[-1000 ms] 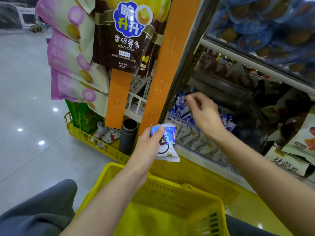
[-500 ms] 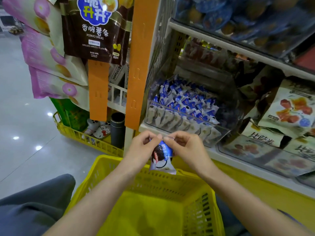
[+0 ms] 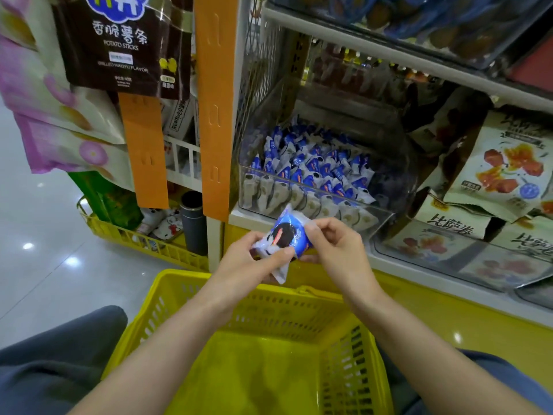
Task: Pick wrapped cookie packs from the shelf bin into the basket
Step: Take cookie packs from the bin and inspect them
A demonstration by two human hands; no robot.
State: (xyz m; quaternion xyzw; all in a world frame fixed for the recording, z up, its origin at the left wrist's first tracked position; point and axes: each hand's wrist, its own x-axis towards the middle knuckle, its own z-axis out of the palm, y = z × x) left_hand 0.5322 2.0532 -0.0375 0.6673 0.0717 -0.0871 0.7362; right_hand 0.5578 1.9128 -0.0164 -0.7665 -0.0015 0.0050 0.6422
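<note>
Head view: both grips are clamped on one blue-and-white cookie pack [image 3: 286, 235], the left hand [image 3: 253, 263] pinching its lower end from 8 o'clock, the right hand [image 3: 339, 253] holding its upper side from 3 o'clock. The tilted pack hangs just above the far rim of the yellow basket [image 3: 269, 313]. At 12 o'clock the clear shelf bin [image 3: 384, 220] holds many more packs [image 3: 314, 172].
</note>
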